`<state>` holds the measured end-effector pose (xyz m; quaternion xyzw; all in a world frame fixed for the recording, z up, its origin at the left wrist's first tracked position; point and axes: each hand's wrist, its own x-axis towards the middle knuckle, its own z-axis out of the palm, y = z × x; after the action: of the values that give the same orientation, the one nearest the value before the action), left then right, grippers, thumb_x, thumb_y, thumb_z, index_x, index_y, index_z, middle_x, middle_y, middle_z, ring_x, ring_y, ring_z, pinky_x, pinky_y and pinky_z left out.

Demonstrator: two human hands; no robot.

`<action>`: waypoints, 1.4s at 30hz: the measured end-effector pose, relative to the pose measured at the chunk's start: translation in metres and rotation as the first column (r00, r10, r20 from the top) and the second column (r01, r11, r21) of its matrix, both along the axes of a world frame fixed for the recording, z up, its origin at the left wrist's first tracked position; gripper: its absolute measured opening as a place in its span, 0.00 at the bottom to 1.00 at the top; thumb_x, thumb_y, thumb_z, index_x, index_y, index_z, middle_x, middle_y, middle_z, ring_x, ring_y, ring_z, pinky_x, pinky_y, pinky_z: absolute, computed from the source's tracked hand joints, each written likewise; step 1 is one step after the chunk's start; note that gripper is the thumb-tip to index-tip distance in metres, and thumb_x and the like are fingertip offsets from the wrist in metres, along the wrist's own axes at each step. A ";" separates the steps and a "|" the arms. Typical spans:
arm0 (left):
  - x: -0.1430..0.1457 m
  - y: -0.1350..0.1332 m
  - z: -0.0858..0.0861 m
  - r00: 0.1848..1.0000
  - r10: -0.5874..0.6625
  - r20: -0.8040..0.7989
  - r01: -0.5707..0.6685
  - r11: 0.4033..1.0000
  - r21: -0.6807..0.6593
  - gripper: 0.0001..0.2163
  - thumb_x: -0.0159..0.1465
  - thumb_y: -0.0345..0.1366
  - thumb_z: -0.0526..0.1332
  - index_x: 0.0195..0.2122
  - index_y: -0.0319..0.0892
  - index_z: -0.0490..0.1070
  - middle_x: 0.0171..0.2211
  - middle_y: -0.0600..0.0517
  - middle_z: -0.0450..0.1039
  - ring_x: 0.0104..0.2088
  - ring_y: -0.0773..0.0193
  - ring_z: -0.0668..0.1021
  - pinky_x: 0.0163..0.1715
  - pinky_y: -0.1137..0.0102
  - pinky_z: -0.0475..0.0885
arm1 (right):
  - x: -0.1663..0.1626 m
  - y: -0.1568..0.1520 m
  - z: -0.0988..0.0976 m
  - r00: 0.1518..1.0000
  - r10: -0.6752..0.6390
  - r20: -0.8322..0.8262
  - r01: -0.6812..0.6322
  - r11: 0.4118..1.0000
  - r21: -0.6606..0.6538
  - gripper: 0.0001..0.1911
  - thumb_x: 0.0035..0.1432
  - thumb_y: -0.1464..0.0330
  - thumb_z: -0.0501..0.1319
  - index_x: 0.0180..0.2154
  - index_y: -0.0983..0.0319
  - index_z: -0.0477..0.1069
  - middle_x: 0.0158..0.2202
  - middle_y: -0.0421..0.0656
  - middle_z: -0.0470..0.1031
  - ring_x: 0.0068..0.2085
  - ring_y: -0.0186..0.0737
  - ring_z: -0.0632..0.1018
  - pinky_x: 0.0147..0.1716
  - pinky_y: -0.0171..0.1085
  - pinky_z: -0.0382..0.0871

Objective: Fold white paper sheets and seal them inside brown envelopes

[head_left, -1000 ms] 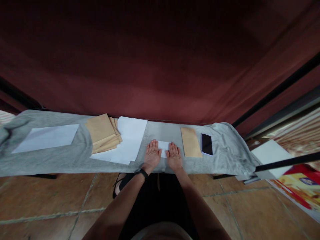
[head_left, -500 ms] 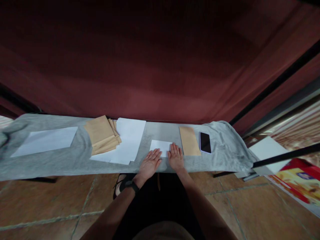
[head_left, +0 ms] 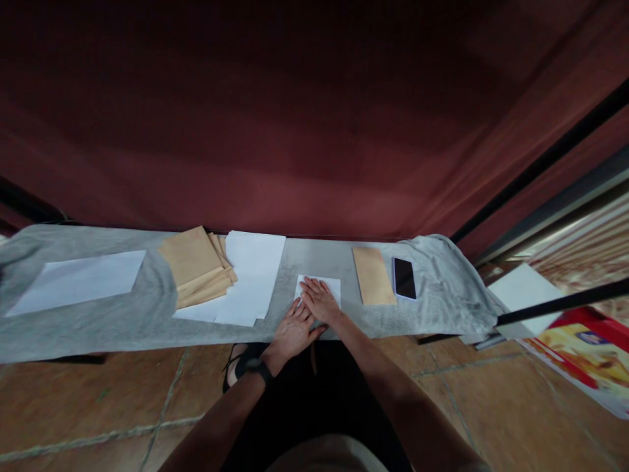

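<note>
A small white sheet of paper (head_left: 335,286), seemingly folded, lies on the grey cloth in front of me. My right hand (head_left: 319,300) rests flat on its left part, fingers stretched out. My left hand (head_left: 295,331), with a dark band at the wrist, lies palm down at the sheet's lower left corner, its fingertips meeting the right hand's fingers. Both hands are open and hold nothing. Part of the paper is hidden beneath them. To the right of the paper lies a single brown envelope (head_left: 374,276).
Brown envelopes (head_left: 194,262) are piled partly over white sheets (head_left: 255,269) on my left. Another white sheet (head_left: 78,278) lies farther left. A phone (head_left: 404,278) is at the right on the grey cloth (head_left: 447,288). A red and yellow box (head_left: 590,354) stands beyond the table's right end.
My right hand has slid left across the white paper, from its right edge to its left part, up against my left hand. The left hand has shifted slightly down.
</note>
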<state>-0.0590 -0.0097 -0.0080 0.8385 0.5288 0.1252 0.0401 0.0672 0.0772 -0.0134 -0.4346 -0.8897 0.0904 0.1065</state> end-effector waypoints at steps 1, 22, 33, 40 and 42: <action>0.000 0.000 0.001 1.000 -0.004 0.001 0.004 1.000 0.002 0.25 0.70 0.51 0.53 0.61 0.43 0.69 0.63 0.43 0.69 0.67 0.52 0.65 0.70 0.52 0.53 | -0.001 0.004 0.001 1.000 -0.007 0.005 0.007 1.000 0.002 0.25 0.74 0.63 0.45 0.67 0.61 0.60 0.71 0.44 0.56 0.71 0.40 0.58 0.70 0.46 0.48; 0.015 0.051 -0.010 0.994 -0.068 0.083 0.081 0.983 -0.165 0.24 0.73 0.37 0.41 0.67 0.41 0.62 0.69 0.46 0.60 0.69 0.61 0.61 0.69 0.58 0.54 | 0.064 -0.070 -0.023 0.948 -0.283 -0.145 0.309 0.928 0.209 0.27 0.72 0.62 0.52 0.67 0.66 0.60 0.68 0.50 0.63 0.67 0.48 0.66 0.68 0.49 0.54; 0.057 0.097 -0.009 0.998 -0.049 0.049 0.055 0.989 -0.138 0.26 0.74 0.44 0.43 0.70 0.43 0.56 0.71 0.48 0.56 0.72 0.58 0.56 0.71 0.54 0.48 | 0.062 -0.080 -0.022 0.942 -0.308 -0.132 0.331 0.917 0.223 0.24 0.71 0.63 0.53 0.61 0.71 0.68 0.61 0.56 0.72 0.64 0.51 0.70 0.67 0.51 0.54; 0.040 0.070 -0.015 0.999 -0.044 0.002 0.044 0.996 -0.076 0.27 0.74 0.47 0.44 0.71 0.44 0.54 0.72 0.49 0.53 0.72 0.59 0.53 0.71 0.55 0.46 | 0.066 -0.080 -0.027 0.953 -0.269 -0.142 0.297 0.922 0.248 0.25 0.71 0.63 0.52 0.63 0.70 0.65 0.65 0.55 0.67 0.67 0.52 0.66 0.67 0.52 0.54; 0.032 0.060 -0.016 1.000 -0.022 -0.017 0.021 0.998 -0.062 0.28 0.73 0.48 0.45 0.71 0.41 0.54 0.72 0.46 0.52 0.72 0.59 0.53 0.71 0.56 0.46 | 0.067 -0.080 -0.029 0.957 -0.259 -0.133 0.285 0.924 0.256 0.26 0.72 0.64 0.51 0.64 0.70 0.63 0.67 0.55 0.64 0.68 0.51 0.64 0.67 0.52 0.53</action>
<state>-0.0270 0.0503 -0.0238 0.8435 0.5239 0.1010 0.0626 0.1346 -0.0031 -0.0421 -0.5302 -0.8184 -0.0276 0.2199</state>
